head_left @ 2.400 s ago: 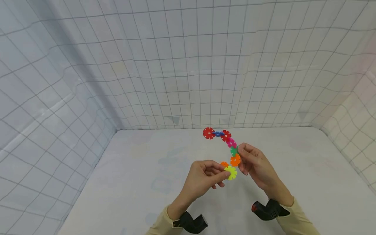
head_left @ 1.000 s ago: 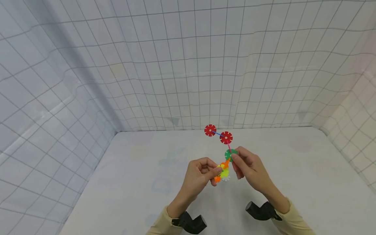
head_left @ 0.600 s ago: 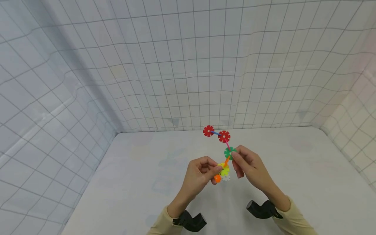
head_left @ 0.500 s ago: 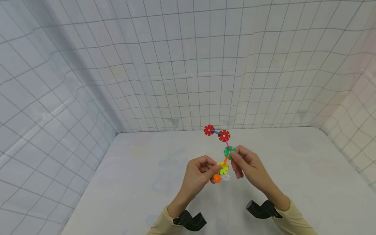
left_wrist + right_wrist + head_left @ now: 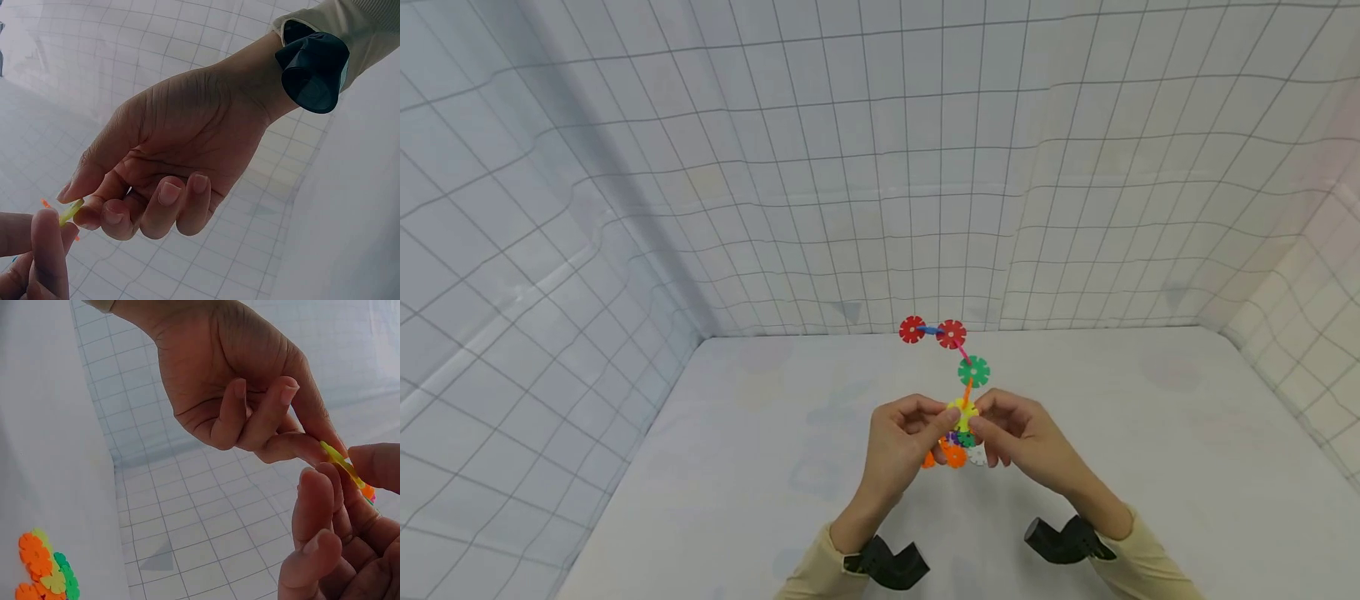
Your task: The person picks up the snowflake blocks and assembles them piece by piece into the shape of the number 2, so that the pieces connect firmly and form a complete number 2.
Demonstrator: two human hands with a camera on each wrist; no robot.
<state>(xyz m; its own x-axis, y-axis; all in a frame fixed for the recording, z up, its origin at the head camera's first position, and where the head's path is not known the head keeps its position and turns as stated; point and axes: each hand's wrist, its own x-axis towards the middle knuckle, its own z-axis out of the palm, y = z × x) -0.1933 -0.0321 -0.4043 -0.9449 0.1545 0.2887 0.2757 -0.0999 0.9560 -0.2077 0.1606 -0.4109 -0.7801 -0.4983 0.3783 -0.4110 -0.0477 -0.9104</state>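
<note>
A chain of notched plastic discs stands up and away from both hands in the head view. It runs from a red disc (image 5: 912,330) through a blue disc (image 5: 931,331), a second red disc (image 5: 951,334), a pink disc (image 5: 963,353), a green disc (image 5: 973,372) and an orange disc (image 5: 967,392) to a yellow disc (image 5: 967,413). My left hand (image 5: 898,433) pinches the yellow disc between thumb and index finger. From the other side my right hand (image 5: 1030,435) pinches the same disc. In the right wrist view the yellow disc (image 5: 340,462) appears edge-on between the fingertips.
Below the hands, several loose discs lie on the white table (image 5: 760,433), among them an orange disc (image 5: 955,457) and a white disc (image 5: 977,455). The right wrist view shows more orange discs (image 5: 34,553) in this pile. Grid-patterned sheeting (image 5: 880,183) encloses the table.
The yellow disc, earlier apart from the orange one in my left hand, now joins the chain. My right hand has let go of the green disc and moved down to the yellow one.
</note>
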